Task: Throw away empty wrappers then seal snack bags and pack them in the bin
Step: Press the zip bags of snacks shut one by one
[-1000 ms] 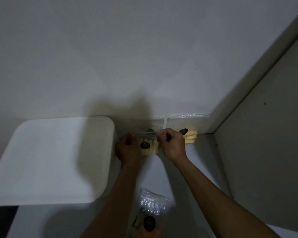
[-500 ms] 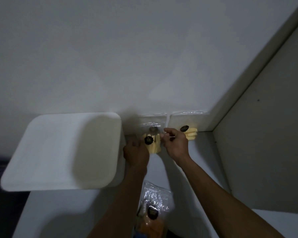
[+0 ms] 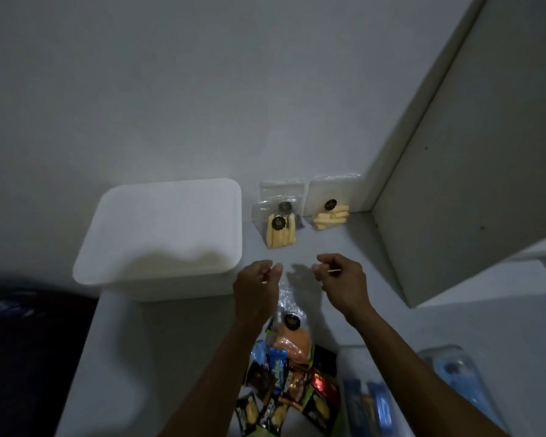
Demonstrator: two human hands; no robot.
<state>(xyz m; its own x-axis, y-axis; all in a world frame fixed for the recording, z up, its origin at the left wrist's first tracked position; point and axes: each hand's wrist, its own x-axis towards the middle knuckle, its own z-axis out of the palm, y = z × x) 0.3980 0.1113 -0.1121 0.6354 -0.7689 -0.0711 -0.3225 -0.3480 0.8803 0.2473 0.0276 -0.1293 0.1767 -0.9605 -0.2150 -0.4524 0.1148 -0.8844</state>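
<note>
The bin [image 3: 158, 238] is set at the desk's [image 3: 344, 247] left edge, against the back wall. Just right of it, two snack bags [image 3: 279, 230] [image 3: 330, 206] are stood side by side at the back edge (the right one nearest the back right corner). A third bag [image 3: 289, 329] is laid nearer the front edge, with a heap of wrappers [image 3: 290, 392] in front of it. Both hands [image 3: 256, 285] [image 3: 341, 279] are held between the bags.

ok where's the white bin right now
In the head view the white bin sits left of centre on the counter against the wall, just left of the clear bag of yellow stick snacks and beyond the left hand.
</note>
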